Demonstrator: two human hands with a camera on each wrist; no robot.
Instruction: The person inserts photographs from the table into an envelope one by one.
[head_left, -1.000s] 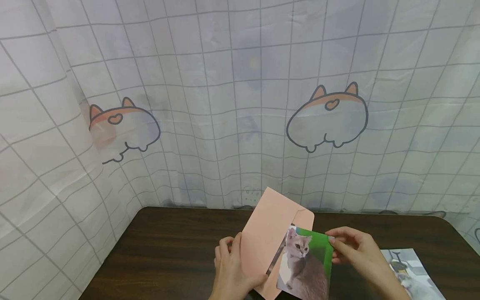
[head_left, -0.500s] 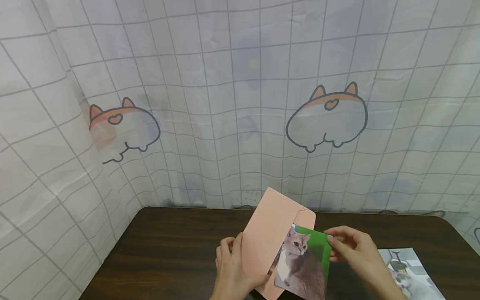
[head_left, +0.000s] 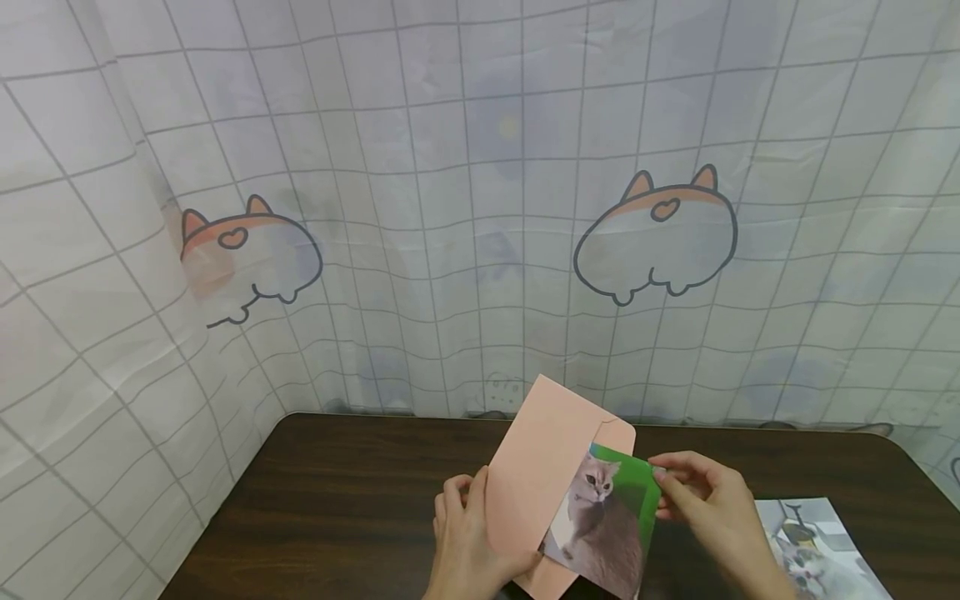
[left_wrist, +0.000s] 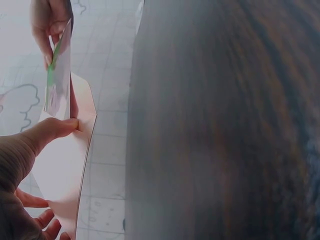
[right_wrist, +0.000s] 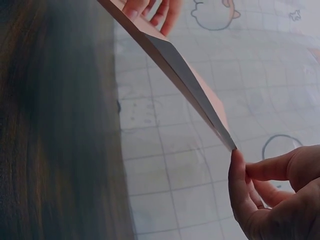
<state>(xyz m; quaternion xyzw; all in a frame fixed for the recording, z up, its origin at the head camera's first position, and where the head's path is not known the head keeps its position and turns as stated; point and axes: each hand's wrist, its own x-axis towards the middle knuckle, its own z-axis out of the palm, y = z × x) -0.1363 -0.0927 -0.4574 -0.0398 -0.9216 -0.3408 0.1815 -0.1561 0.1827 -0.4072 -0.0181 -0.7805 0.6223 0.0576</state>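
Note:
A pink envelope [head_left: 536, 475] is held tilted above the table, its flap folded out to the right. My left hand [head_left: 474, 537] grips its left side, the thumb [left_wrist: 62, 127] lying by the mouth and the fingers behind. A cat photo card [head_left: 607, 529] with a green background has its left edge inside the envelope's mouth; that edge is hidden. With thumb and index finger, my right hand [head_left: 712, 508] pinches the card's upper right corner. The right wrist view shows the card [right_wrist: 182, 75] nearly edge-on, running from my right fingertips towards the envelope.
Another cat picture [head_left: 821, 550] lies on the dark wooden table [head_left: 330, 508] at the right, partly covered by my right forearm. Behind the table hangs a white checked curtain [head_left: 450, 250] with cartoon animal prints.
The cat photo card has moved left, and its left edge has slid into the envelope's mouth. My right hand has shifted slightly left with it; the envelope has moved slightly right.

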